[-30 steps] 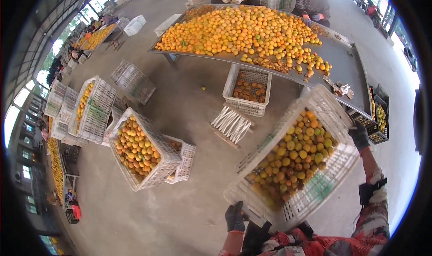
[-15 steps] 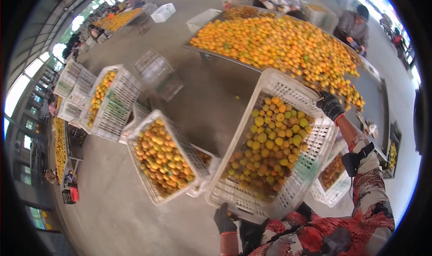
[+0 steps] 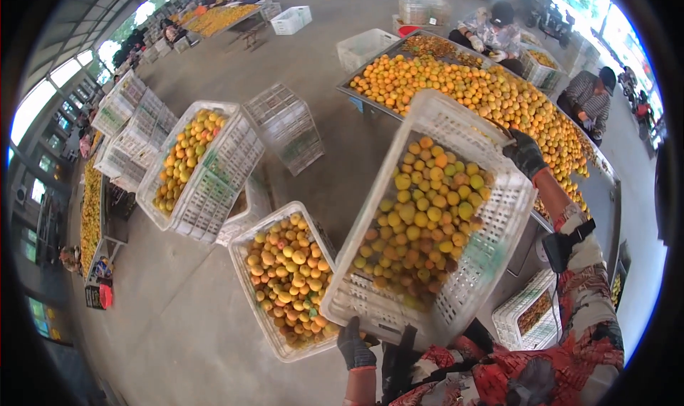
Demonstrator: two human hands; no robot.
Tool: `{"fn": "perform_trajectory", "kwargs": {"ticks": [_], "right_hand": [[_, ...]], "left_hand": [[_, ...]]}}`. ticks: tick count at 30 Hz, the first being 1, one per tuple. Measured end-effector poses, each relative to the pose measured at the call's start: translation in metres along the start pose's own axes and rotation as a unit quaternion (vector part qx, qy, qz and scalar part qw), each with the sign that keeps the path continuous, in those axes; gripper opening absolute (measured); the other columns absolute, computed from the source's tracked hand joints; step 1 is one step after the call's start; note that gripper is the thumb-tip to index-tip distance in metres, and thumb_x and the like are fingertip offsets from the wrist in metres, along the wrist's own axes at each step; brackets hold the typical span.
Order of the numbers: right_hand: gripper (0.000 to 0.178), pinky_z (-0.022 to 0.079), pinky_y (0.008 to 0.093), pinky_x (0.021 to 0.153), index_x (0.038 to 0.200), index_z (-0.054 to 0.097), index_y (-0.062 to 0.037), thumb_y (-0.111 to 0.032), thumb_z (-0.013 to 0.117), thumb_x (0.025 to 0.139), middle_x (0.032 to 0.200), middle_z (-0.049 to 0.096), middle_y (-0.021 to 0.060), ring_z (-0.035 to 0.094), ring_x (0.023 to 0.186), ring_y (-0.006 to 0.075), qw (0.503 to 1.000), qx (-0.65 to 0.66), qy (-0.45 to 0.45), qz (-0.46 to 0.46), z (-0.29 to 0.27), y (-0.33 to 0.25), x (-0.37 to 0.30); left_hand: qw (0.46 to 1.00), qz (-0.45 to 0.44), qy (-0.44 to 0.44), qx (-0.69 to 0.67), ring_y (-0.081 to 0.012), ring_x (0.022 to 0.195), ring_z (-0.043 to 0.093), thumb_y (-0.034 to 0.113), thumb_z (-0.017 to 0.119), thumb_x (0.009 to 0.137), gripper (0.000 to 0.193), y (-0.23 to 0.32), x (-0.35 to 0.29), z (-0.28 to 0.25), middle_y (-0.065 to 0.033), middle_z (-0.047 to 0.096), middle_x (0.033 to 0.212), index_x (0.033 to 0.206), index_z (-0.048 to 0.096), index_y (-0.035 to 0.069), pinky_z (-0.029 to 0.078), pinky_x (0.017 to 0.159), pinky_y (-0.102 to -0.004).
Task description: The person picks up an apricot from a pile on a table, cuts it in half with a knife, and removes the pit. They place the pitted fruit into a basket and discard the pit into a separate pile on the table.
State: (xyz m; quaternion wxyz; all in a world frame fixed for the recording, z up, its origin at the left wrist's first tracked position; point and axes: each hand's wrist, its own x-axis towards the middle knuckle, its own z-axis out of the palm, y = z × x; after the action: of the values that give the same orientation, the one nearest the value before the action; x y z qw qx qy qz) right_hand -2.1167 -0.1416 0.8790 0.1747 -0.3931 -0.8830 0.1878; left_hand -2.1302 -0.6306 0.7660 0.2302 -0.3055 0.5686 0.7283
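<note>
Both my hands, in dark gloves, carry a white slatted plastic crate tilted in front of me. Yellow-orange apricot-like fruits fill part of it, heaped along its middle. My right hand is closed round the crate's far right rim. At the near left end, my left hand grips the bottom rim, its fingertips partly hidden by the crate. Just left of the carried crate, a second white crate of riper orange fruit sits lower down, close to its edge.
Another fruit-filled crate stands stacked at left, beside an upturned crate and more stacks. Beyond my crate is a metal sorting table piled with fruit, where two people work. A crate stands low at right.
The surrounding crates and sorting table have shifted rightward in view, the near-left crates coming closer. Both hands keep hold of the carried crate, which has changed little in position.
</note>
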Motion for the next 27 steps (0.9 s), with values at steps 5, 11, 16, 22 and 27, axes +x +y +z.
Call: {"fn": "perform_trajectory", "kwargs": {"ticks": [5,11,16,22,27], "right_hand": [[0.048,0.043,0.0335,0.079,0.111,0.051,-0.0003,-0.019,0.061,0.068,0.099,0.058,0.0187,0.056,0.091,0.0286,0.998,0.032,-0.039,-0.044,0.021,-0.023,0.068],[0.047,0.042,0.0339,0.08,0.111,0.051,-0.0001,-0.021,0.059,0.069,0.102,0.057,0.0188,0.055,0.092,0.0307,0.995,-0.007,-0.068,-0.076,0.089,-0.093,0.223],[0.05,0.043,0.0351,0.08,0.116,0.047,-0.0011,-0.02,0.056,0.071,0.106,0.055,0.0186,0.055,0.093,0.03,0.983,-0.012,-0.16,-0.089,0.183,-0.068,0.383],[0.048,0.043,0.0362,0.078,0.118,0.046,-0.0031,-0.02,0.054,0.073,0.107,0.055,0.0179,0.055,0.091,0.0284,0.969,-0.053,-0.216,-0.104,0.275,-0.073,0.54],[0.048,0.039,0.0374,0.085,0.116,0.048,-0.0045,-0.022,0.054,0.073,0.109,0.053,0.0178,0.05,0.101,0.0305,0.953,-0.082,-0.258,-0.134,0.339,-0.116,0.601]], "left_hand": [[0.999,0.029,0.029,-0.016,-0.0216,0.034,0.045,0.024,0.058,0.073,0.025,0.008,0.023,0.036,-0.0105,0.053,0.064,0.085,0.054,0.003,0.041,0.03,-0.0312],[0.987,0.088,0.1,-0.089,-0.0172,0.034,0.046,0.021,0.055,0.077,0.021,0.073,0.109,0.138,-0.0087,0.052,0.061,0.081,0.051,0.001,0.04,0.035,-0.0261],[0.996,0.041,0.082,-0.014,-0.0186,0.037,0.049,0.023,0.056,0.076,0.024,0.093,0.182,0.242,-0.0087,0.051,0.057,0.083,0.052,0.0,0.04,0.033,-0.0283],[0.977,-0.016,0.2,-0.067,-0.0168,0.037,0.048,0.023,0.059,0.073,0.024,0.085,0.267,0.364,-0.0056,0.05,0.057,0.084,0.054,0.002,0.037,0.031,-0.0249],[0.963,-0.1,0.241,-0.067,-0.0165,0.033,0.044,0.022,0.058,0.073,0.019,0.096,0.319,0.42,-0.0058,0.048,0.05,0.076,0.052,0.004,0.036,0.031,-0.0262]]}}
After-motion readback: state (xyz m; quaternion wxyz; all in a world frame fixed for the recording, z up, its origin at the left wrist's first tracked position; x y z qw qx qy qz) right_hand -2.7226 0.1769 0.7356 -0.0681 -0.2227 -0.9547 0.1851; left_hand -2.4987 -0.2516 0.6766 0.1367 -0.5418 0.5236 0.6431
